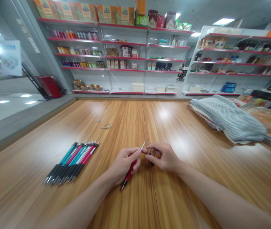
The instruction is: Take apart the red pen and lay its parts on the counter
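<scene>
My left hand (pixel 127 162) is closed around a red pen barrel (pixel 131 168) that slants down toward me, its black and silver end below the fingers. A thin white pen refill (pixel 143 145) sticks up past the left thumb and forefinger. Close by on the right, my right hand (pixel 164 156) has its fingers curled, thumb and forefinger near the refill. A short black pen piece (pixel 152 160) shows at the right fingers and seems held there, partly hidden. On the left lies a row of several teal, red and white pens (pixel 72 163) with black grips.
A small loop of cord (pixel 106 126) and a tiny metallic piece (pixel 98 120) lie farther back on the wooden table (pixel 173 127). Folded striped cloth (pixel 231 116) is piled at the right, beside packages. Shelves of goods (pixel 125 57) stand beyond the table's raised edge.
</scene>
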Available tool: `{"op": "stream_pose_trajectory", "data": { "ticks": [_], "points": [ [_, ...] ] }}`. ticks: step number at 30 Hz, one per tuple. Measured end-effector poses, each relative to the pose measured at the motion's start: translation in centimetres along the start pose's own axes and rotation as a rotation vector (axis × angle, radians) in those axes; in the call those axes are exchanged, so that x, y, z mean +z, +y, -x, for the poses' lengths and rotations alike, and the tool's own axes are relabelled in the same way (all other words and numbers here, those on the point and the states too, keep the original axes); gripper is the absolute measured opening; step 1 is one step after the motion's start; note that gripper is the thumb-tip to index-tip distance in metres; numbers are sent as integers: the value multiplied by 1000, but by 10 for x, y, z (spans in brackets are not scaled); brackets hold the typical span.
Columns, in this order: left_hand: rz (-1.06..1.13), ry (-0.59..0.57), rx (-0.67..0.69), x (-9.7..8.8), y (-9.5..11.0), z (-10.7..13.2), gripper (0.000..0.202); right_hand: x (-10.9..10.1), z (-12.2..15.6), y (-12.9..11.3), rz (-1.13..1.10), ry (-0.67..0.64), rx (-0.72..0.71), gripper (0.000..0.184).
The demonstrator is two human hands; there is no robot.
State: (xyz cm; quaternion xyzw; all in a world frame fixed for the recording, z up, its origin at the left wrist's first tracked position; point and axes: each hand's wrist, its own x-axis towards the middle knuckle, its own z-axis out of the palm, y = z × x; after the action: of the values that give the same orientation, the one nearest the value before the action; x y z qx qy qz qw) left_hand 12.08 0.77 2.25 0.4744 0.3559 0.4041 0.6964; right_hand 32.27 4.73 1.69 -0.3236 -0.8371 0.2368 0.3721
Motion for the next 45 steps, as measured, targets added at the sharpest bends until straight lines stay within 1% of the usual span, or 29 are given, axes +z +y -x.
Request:
{"op": "stream_pose_trajectory", "data": {
  "ticks": [4,6,10,12,14,16,18,24,29,35,41,45],
  "points": [
    [-15,-15,0,-1,-1,0,38,0,0,0,-20,-5,21,22],
    [-14,-4,3,-1,-2,0,38,-1,0,2,-35,14,54,22],
    [14,27,2,-1,-2,0,38,-4,-1,10,-11,137,228,23],
    [23,29,-2,-1,-1,0,37,-7,-2,13,71,153,317,21],
    [26,28,-9,-1,0,0,36,-9,-2,14,201,137,385,18],
    [28,28,-13,-1,0,0,36,-11,-2,14,330,132,438,14],
    [30,27,-11,-1,-1,0,37,-11,-2,12,413,129,469,13],
    [31,28,-3,-2,-2,0,38,-13,-2,9,477,83,442,18],
    [44,21,-3,-3,-3,-1,37,-14,-3,13,418,89,472,10],
    [48,14,1,-4,-3,-1,36,-11,-6,16,456,134,539,21],
    [52,12,-4,-3,-3,-1,36,-10,-6,14,506,121,520,21],
    [44,21,3,-3,-3,-1,37,-12,-6,13,461,119,484,20]
  ]
}}
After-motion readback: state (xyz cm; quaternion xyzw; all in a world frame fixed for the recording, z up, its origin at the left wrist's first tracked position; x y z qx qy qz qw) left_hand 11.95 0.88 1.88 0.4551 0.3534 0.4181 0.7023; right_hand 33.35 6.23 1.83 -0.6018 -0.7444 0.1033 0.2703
